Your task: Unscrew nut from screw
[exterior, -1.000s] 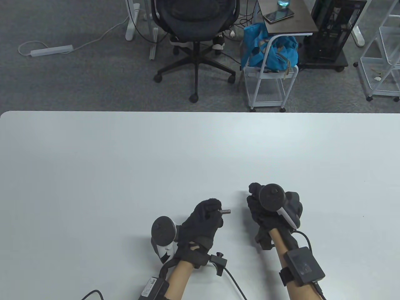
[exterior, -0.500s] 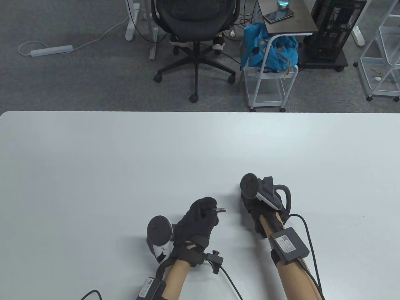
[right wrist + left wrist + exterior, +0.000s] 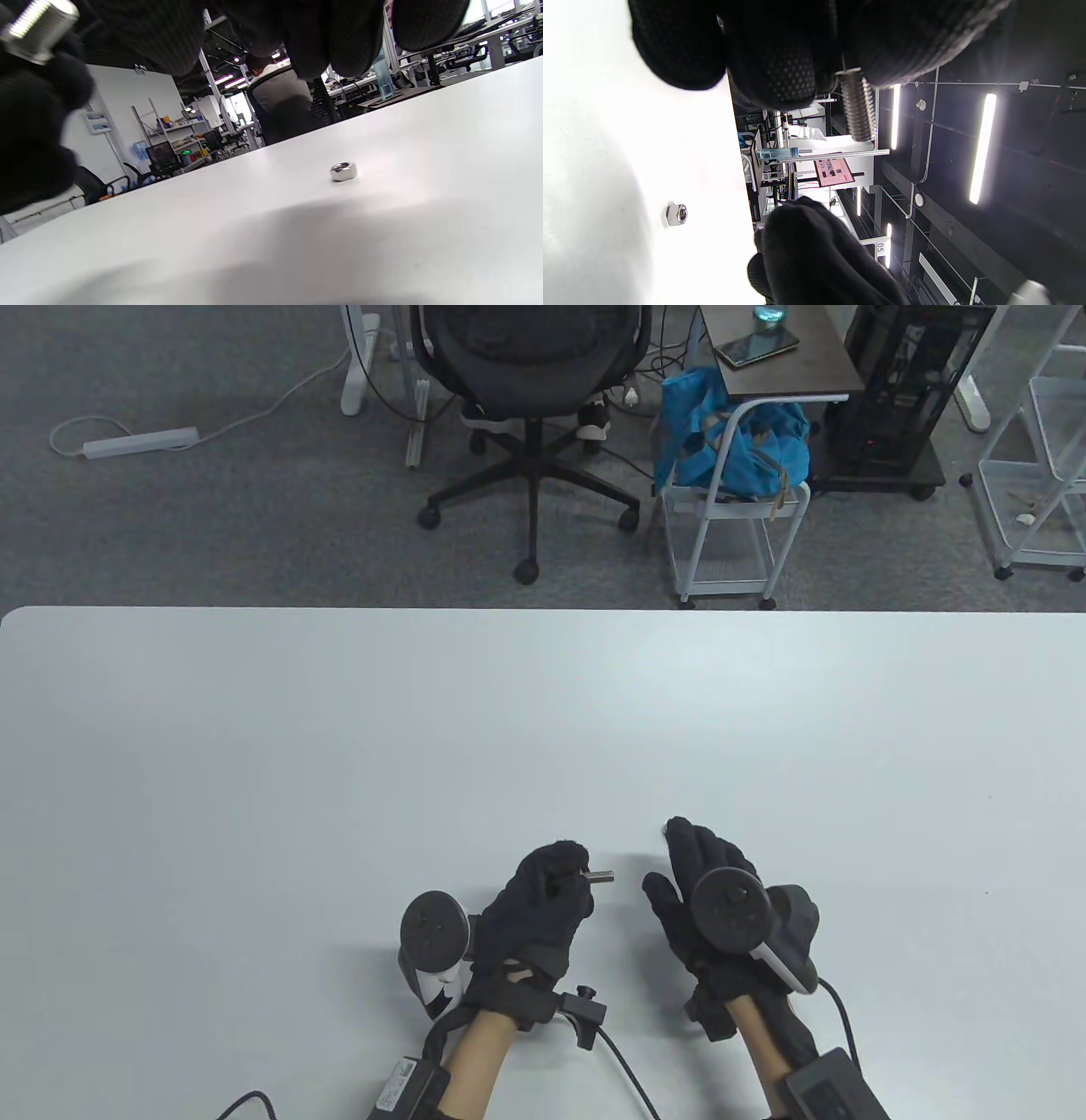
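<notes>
1. One white table (image 3: 339,746) carries everything; the work sits near its front edge
2. Two gloved hands are in view. The left hand (image 3: 543,903) is clenched round the head end of the screw, gripping it so the threaded end sticks out sideways towards the other hand. The right hand (image 3: 700,882) holds nothing: its fingers (image 3: 679,836) are spread and released, hovering just above the table with their tips near the nut
3. One screw (image 3: 601,875), short and steel, is lifted off the table in the left hand. The left wrist view shows its bare thread (image 3: 857,108) with nothing on it, so I judge the unscrewing done. It looks stiff, fairly light and slick on the thread; the head end is the better place to hold, as the grooves give poor purchase and would roll between fingertips
4. One nut (image 3: 343,171), small, shiny and six-sided, lies flat on the table well apart from the screw, hole facing up (image 3: 677,214). In the table view it is only a speck by the right fingertips. It should be hard, light and slippery, likely to skid or roll if nudged. To pick it up, pinch across two opposite flat sides with thumb and forefinger, not the corners
</notes>
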A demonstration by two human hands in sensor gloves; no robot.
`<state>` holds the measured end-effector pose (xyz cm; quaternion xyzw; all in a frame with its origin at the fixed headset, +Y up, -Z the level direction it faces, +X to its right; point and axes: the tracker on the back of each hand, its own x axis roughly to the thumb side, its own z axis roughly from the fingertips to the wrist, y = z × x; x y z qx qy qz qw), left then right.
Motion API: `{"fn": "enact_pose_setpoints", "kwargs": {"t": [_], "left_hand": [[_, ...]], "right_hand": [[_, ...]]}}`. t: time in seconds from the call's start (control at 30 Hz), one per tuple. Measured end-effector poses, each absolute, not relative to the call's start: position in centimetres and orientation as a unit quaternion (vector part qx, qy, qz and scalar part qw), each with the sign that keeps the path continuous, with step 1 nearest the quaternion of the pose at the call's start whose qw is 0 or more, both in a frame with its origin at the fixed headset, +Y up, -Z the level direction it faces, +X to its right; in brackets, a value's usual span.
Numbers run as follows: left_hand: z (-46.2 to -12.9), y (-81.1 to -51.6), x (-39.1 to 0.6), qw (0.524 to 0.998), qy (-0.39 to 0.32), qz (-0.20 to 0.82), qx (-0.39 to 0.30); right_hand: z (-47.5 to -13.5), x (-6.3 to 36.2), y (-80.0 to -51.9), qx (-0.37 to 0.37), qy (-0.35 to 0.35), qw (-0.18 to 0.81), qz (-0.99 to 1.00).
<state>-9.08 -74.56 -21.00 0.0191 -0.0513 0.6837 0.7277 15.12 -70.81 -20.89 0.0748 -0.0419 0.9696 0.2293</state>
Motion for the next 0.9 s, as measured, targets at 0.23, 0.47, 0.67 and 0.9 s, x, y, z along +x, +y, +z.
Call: {"fn": "enact_pose_setpoints", "kwargs": {"t": [0.23, 0.47, 0.67, 0.9], "left_hand": [[-21.0, -74.7, -9.0, 0.735, -0.054, 0.676, 0.021], [-22.3, -72.8, -9.1, 0.826, -0.051, 0.560, 0.030], [-26.7, -71.4, -8.7, 0.953, -0.014, 0.302, -0.007], [-30.9, -72.3, -8.0, 0.990, 0.019, 0.129, -0.046]], "right_hand": [[-18.7, 15.1, -72.1, 0.096, -0.079, 0.209, 0.970], [-18.6, 15.6, -72.8, 0.094, -0.033, 0.223, 0.970], [-18.6, 16.1, -72.7, 0.095, -0.003, 0.267, 0.959], [-18.5, 16.0, -72.8, 0.092, 0.029, 0.274, 0.957]]}}
